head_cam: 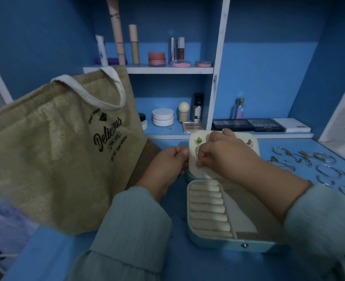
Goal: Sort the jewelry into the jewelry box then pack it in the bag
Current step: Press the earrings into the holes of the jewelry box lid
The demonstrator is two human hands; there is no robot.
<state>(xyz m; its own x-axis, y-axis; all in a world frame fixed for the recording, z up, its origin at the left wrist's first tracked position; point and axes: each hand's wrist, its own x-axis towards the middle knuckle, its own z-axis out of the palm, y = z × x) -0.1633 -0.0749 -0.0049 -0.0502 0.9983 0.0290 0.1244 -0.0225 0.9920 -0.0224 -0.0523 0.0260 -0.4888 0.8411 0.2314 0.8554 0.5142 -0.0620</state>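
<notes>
An open light-blue jewelry box [231,243] lies on the blue table, with cream ring rolls on its left side. Its cream earring panel [196,165] stands upright in the raised lid and carries a green earring [198,140] and a ring-like piece. My left hand [168,163] pinches the panel's left edge. My right hand [226,155] pinches something small against the panel; what it is stays hidden by the fingertips. Loose bracelets and chains [307,162] lie to the right. A burlap tote bag [62,151] with white handles stands at the left.
Shelves behind hold cosmetics: tubes, jars [156,59], round compacts [163,117], a bottle [238,108] and eyeshadow palettes [248,124]. A white upright [218,63] divides the shelving. The tote bag leans close to the box's left side.
</notes>
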